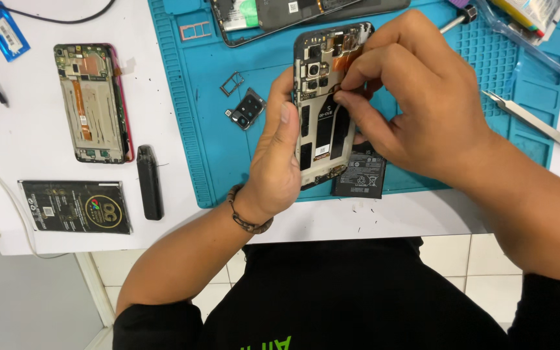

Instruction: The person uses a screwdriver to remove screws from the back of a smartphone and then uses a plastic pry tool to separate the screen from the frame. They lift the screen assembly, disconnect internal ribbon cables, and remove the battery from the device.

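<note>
My left hand (277, 155) grips an opened phone (322, 110) by its left edge, back side up, with the camera modules and circuit board exposed. My right hand (416, 97) covers the phone's right side; its fingertips pinch at an orange flex strip near the top of the board. A black battery (360, 174) lies on the blue work mat (196, 129) just under my right hand.
On the mat lie a camera cover (246, 109), a tray frame (231, 81), another opened phone (273, 16) and metal tweezers (536, 123). On the white table to the left are a third stripped phone (92, 102), a black stick-shaped device (149, 181) and a black pack (76, 207).
</note>
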